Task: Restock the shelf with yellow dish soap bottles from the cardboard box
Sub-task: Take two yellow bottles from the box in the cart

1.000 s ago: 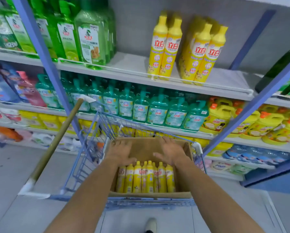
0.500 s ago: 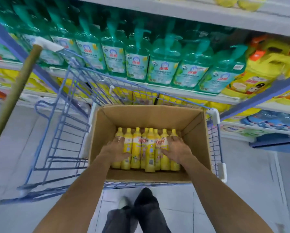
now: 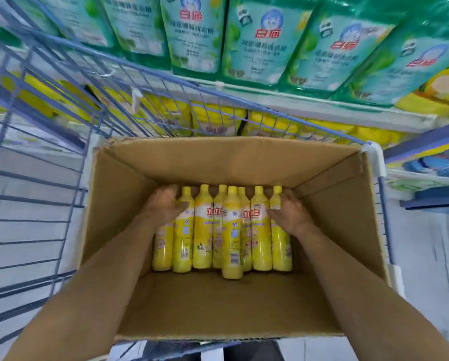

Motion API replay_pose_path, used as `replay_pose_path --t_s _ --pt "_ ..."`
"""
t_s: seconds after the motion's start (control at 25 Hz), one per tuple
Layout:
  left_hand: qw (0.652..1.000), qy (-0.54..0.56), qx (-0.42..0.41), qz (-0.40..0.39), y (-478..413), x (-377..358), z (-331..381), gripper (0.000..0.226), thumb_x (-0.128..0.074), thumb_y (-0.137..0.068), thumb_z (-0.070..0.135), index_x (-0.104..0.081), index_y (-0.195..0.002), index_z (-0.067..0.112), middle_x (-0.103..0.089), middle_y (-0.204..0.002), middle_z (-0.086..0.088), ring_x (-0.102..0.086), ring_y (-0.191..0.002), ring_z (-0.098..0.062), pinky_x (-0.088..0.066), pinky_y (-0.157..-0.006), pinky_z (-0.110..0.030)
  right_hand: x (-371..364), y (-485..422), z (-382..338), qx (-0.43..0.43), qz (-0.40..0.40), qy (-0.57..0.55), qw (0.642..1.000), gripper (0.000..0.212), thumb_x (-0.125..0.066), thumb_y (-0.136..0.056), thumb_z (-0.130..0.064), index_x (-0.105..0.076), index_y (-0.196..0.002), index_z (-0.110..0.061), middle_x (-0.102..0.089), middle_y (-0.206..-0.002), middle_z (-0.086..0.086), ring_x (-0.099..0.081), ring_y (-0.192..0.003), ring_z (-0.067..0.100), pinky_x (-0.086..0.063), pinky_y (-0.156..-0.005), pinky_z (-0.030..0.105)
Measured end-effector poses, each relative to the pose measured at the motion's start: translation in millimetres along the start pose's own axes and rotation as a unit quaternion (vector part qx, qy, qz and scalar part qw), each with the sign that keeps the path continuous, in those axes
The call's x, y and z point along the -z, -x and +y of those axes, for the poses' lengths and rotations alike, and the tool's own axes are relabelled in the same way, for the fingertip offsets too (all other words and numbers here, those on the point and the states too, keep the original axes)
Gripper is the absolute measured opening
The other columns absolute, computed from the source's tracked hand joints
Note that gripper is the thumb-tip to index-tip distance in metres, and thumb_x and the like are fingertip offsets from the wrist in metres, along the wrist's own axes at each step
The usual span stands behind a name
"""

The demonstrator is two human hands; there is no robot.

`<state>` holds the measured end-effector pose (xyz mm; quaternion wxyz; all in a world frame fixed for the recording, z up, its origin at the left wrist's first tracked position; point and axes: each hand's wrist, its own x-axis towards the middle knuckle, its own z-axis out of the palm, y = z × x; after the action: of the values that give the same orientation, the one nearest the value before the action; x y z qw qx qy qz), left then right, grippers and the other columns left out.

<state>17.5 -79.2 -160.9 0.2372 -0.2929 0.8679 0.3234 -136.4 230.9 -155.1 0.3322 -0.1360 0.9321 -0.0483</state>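
Observation:
An open cardboard box [image 3: 129,194] sits in a blue wire cart. Several yellow dish soap bottles [image 3: 231,230] lie side by side on its floor, caps pointing away from me. My left hand [image 3: 163,207] lies over the leftmost bottles, fingers curled around the neck of the outer one. My right hand [image 3: 290,214] wraps the rightmost bottle near its shoulder. Both forearms reach down into the box.
The blue wire cart [image 3: 48,178] surrounds the box, its tall left side close to my left arm. Just beyond stands a shelf edge [image 3: 283,100] with green detergent pouches [image 3: 200,35] above and yellow packs [image 3: 215,121] below. Grey floor lies on both sides.
My view has dropped lower and closer into the box. Both hands slid forward from the bottle bodies to the necks of the outer bottles and curled round them.

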Motion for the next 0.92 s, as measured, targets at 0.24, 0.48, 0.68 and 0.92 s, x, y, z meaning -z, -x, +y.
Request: replay_pose_path --t_s 0.24,0.48,0.68,0.92 --pt "0.998 0.060 0.023 0.022 -52.3 -42.9 -0.4 0.044 -0.075 -0.084 0.032 -0.061 -0.115 0.005 -0.064 -0.121 -0.018 -0.058 -0.117 -0.038 -0.050 -0.090 -0.039 -19.5 -38.6 14.4 -0.048 0.031 -0.085 0.995 0.055 -0.069 -0.090 -0.040 -0.053 -0.134 -0.011 -0.058 -0.133 0.017 -0.055 -0.123 0.038 -0.046 -0.096 0.039" --pt "0.986 0.147 0.075 0.030 -58.6 -41.4 -6.4 0.043 -0.089 -0.069 0.017 -0.067 -0.105 0.010 -0.071 -0.103 -0.014 -0.067 -0.101 -0.032 -0.055 -0.083 -0.036 -12.5 -36.0 23.3 -0.077 0.028 -0.164 0.983 0.058 -0.087 -0.073 -0.034 -0.064 -0.123 -0.013 -0.070 -0.120 0.011 -0.065 -0.111 0.030 -0.053 -0.096 0.039" --pt "0.960 0.263 0.083 -0.037 -35.3 -17.2 -1.1 0.051 -0.089 -0.069 0.006 -0.060 -0.110 0.010 -0.067 -0.097 -0.013 -0.064 -0.088 -0.026 -0.058 -0.087 -0.047 16.9 -7.7 13.8 -0.064 0.012 -0.206 0.977 0.053 -0.092 -0.068 -0.028 -0.070 -0.114 -0.017 -0.072 -0.107 0.001 -0.067 -0.097 0.017 -0.053 -0.085 0.027" --pt "0.935 0.353 -0.028 -0.037 34.9 2.1 11.5 0.047 -0.092 -0.065 0.021 -0.076 -0.109 0.012 -0.070 -0.122 -0.009 -0.065 -0.108 -0.020 -0.053 -0.100 -0.045 60.4 54.0 1.2 0.050 0.023 -0.194 0.979 0.053 -0.096 -0.057 -0.019 -0.071 -0.104 -0.019 -0.074 -0.094 -0.004 -0.067 -0.086 0.013 -0.056 -0.081 0.035"
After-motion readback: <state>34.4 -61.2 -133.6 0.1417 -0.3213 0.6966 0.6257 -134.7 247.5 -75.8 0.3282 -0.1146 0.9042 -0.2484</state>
